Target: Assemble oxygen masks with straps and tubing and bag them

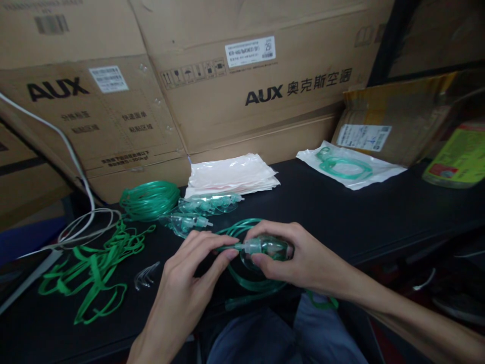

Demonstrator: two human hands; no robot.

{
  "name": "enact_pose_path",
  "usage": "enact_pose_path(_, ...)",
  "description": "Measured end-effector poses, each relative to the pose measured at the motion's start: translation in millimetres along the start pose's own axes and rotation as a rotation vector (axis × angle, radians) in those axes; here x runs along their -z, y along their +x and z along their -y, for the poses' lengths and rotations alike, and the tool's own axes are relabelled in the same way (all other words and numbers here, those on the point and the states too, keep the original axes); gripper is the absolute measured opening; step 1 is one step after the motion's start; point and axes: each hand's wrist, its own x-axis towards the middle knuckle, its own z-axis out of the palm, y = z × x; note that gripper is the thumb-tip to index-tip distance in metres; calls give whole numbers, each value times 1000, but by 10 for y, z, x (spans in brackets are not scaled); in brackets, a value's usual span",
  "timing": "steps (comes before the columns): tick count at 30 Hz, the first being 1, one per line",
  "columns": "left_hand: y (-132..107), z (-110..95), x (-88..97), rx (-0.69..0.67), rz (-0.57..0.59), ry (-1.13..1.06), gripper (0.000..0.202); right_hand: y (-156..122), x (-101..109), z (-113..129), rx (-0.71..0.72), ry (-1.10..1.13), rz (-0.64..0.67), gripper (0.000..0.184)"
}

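Observation:
My right hand (303, 258) is closed around a clear green oxygen mask (270, 247) near the table's front edge. My left hand (189, 275) pinches the green tube (242, 283) where its end meets the mask's connector (250, 246). The rest of the tube loops on the black table (379, 217) under and behind both hands. Two more masks (206, 205) lie just beyond my left hand.
A coil of green tubing (149, 199) and loose green straps (94, 268) lie at the left, with small clear clips (146, 275). A stack of plastic bags (233, 174) and one packed bag (348, 164) sit before AUX cartons (265, 91). A white cable (81, 222) runs at far left.

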Motion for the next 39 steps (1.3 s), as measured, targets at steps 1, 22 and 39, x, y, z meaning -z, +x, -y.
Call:
enact_pose_path(1,0,2,1,5,0,1,14,-6,-4,-4,-5,-9,-7,14)
enact_pose_path(22,6,-17,-1,-36,54,14,11,-13,-23,-37,21,134,-3,10)
enact_pose_path(39,65,-68,-4,-131,69,50,8,-16,-4,-30,13,191,35,14)
